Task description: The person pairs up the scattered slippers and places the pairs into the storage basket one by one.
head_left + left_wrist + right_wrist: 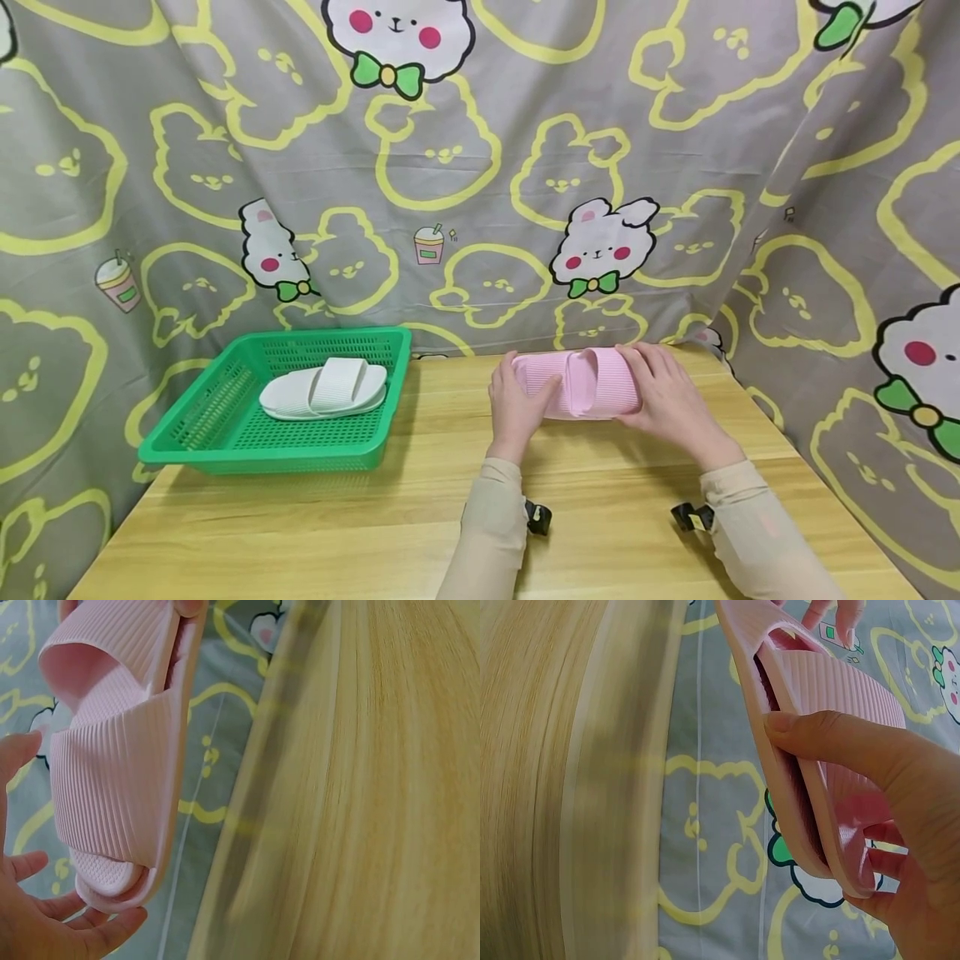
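A pair of pink slippers [581,383], fitted one against the other with their two ribbed straps side by side, is held up over the back part of the table. My right hand [667,396] grips the right end. In the right wrist view, its thumb [795,727] presses along the sole's edge and the other fingers curl beneath. Around the left end is my left hand [520,408]. Its fingertips touch the rounded end of the slippers [112,787] in the left wrist view, with the thumb [22,754] spread beside the strap.
A green plastic basket [262,458] stands at the left of the wooden table [600,533], with white slippers [330,390] lying in it. Behind the table and along both sides hangs a grey curtain [480,167] with cartoon rabbits.
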Demonstrator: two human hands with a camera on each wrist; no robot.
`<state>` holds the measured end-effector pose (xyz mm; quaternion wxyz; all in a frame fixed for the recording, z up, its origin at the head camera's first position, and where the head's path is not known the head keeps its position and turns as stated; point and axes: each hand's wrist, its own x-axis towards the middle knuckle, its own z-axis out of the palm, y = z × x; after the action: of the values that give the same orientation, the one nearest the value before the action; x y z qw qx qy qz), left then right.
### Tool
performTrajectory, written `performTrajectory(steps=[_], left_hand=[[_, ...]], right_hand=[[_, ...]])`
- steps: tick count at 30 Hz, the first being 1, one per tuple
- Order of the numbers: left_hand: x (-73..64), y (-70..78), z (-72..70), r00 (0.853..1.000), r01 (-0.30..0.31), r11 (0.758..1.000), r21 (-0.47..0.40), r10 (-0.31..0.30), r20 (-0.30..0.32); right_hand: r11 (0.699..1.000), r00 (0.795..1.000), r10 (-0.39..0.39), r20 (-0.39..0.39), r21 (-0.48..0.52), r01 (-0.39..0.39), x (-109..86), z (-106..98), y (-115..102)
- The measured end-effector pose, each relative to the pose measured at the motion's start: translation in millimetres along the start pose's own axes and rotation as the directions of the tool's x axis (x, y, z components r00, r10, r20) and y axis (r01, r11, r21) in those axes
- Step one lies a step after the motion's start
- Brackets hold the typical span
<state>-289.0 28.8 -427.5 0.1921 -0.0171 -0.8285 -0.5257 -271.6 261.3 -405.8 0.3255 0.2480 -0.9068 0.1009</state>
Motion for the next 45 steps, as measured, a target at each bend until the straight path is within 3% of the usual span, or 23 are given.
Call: performTrajectory(steps=[30, 45], left_hand=[[0.9, -7.5, 3.2, 1.0, -0.005, 1.0, -0.012, 0.005, 0.002], [0.9, 0.8, 4.3, 0.997, -0.071, 0.996, -0.048, 0.071, -0.004]], right_hand=[[1.0, 1.0, -0.007, -0.008, 0.022, 0.007, -0.2, 5.1, 0.0], [0.999, 0.999, 0.004, -0.052, 0.035, -0.002, -1.5, 7.0, 4.2]])
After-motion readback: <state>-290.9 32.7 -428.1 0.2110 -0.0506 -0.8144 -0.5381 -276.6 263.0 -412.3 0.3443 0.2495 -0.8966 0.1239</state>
